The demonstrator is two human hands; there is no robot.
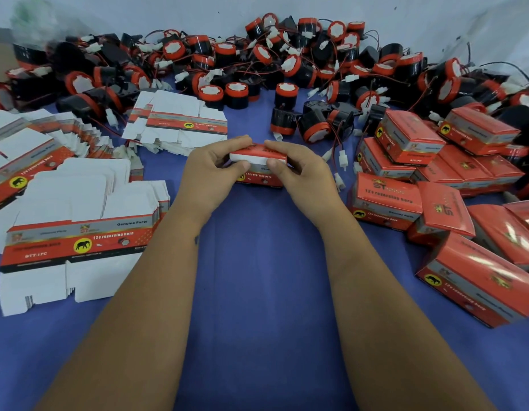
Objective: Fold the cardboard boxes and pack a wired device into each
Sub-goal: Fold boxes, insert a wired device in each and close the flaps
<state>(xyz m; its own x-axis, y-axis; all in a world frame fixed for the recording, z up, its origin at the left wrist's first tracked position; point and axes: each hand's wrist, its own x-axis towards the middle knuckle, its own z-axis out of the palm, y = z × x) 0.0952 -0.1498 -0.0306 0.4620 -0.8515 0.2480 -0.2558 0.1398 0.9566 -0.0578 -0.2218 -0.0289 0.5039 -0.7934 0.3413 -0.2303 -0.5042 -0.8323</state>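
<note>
The red-and-white printed cardboard box (258, 167) sits at the middle of the blue cloth-covered table (257, 292), held up between both hands with its white top flap facing the camera. The step in hand appears to be closing that flap, and it will go best if the thumbs press evenly along the white edge while the fingers brace the far side, so the tab slides in without creasing the panel. Whether a device is already inside cannot be told.

The left hand (211, 166) curls round the box's left end, thumb on the near face and fingers over the top. The right hand (298, 167) mirrors it at the right end, thumb tip on the white flap, fingers hooked over the far edge. Both grips are narrow and firm, pinching the box.

To the left lie stacks of flat unfolded box blanks (79, 232); to the right, a heap of finished red boxes (405, 179). Across the back spreads a pile of black-and-red round wired horns (287, 93).
</note>
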